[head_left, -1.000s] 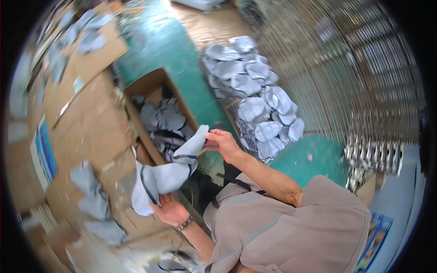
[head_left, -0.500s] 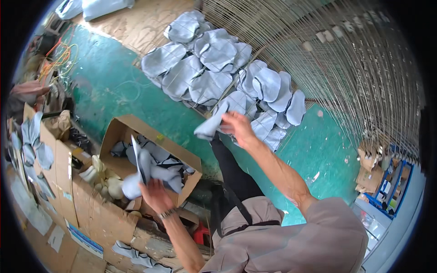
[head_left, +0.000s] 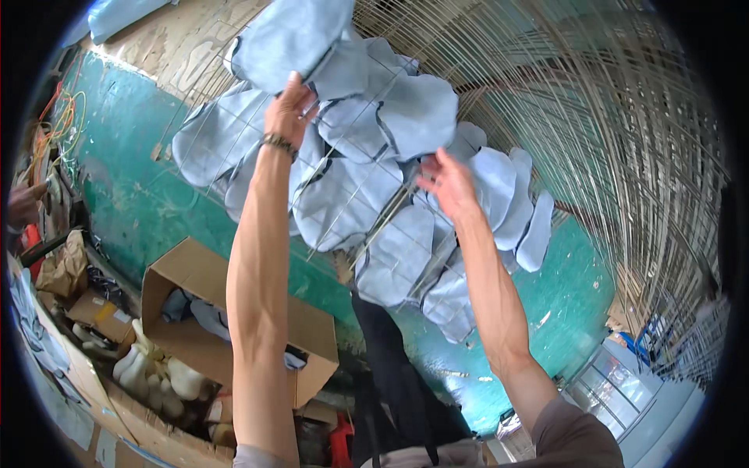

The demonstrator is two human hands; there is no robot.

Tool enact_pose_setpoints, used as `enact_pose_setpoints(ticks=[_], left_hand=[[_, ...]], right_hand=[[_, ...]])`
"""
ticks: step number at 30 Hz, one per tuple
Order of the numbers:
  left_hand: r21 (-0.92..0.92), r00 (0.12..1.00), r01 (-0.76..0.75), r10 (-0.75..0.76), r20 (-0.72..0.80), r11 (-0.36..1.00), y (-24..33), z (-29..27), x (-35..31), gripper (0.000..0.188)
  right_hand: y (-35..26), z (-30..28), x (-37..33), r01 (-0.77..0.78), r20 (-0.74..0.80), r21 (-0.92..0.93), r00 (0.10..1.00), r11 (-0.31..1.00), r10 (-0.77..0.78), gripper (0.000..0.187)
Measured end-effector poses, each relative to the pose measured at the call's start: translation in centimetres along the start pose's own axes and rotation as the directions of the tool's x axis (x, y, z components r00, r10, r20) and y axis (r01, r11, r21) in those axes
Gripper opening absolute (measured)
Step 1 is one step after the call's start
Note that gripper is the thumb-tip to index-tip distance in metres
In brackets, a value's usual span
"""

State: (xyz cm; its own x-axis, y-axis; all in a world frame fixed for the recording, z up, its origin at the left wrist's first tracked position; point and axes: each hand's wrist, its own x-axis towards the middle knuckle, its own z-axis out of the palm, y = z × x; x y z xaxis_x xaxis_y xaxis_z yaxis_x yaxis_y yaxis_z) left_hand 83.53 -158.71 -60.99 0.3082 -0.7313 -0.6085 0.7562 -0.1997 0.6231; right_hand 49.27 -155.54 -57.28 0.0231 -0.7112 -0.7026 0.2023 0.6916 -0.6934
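Observation:
My left hand (head_left: 290, 115) reaches far forward and grips the lower edge of a pale blue-grey fabric piece (head_left: 287, 45) with rounded ends and dark edging. That piece lies over others on a wire rack (head_left: 312, 256). My right hand (head_left: 451, 186) is beside the lower edge of another such fabric piece (head_left: 417, 117), with its fingers apart and slightly bent; whether they touch the edge I cannot tell. Several similar pieces overlap along the rack.
A cardboard box (head_left: 234, 281) with more fabric pieces stands at lower left, beside off-white foot-shaped forms (head_left: 148, 374). Wire racks (head_left: 616, 117) rise at the right. Another person's hand (head_left: 26, 204) shows at the far left. The floor (head_left: 133, 187) is green.
My left hand has moved from the cardboard box up to the rack's far part. My right hand has shifted right, away from the piece it held. The view has moved closer to the rack.

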Motion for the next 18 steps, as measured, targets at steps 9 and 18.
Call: enact_pose_setpoints(ticks=[9,18], left_hand=[[0.278,0.946,-0.015,0.104,-0.307,0.96,-6.2,-3.3,5.5,0.09],[0.763,0.645,0.0,0.584,-0.494,0.646,-3.7,-0.3,1.3,0.114]], right_hand=[[4.5,0.2,3.3,-0.311,-0.269,-0.867,0.95,0.389,0.161,0.088],[-2.9,12.9,2.6,-0.083,-0.064,-0.989,0.986,-0.122,-0.154,0.073]])
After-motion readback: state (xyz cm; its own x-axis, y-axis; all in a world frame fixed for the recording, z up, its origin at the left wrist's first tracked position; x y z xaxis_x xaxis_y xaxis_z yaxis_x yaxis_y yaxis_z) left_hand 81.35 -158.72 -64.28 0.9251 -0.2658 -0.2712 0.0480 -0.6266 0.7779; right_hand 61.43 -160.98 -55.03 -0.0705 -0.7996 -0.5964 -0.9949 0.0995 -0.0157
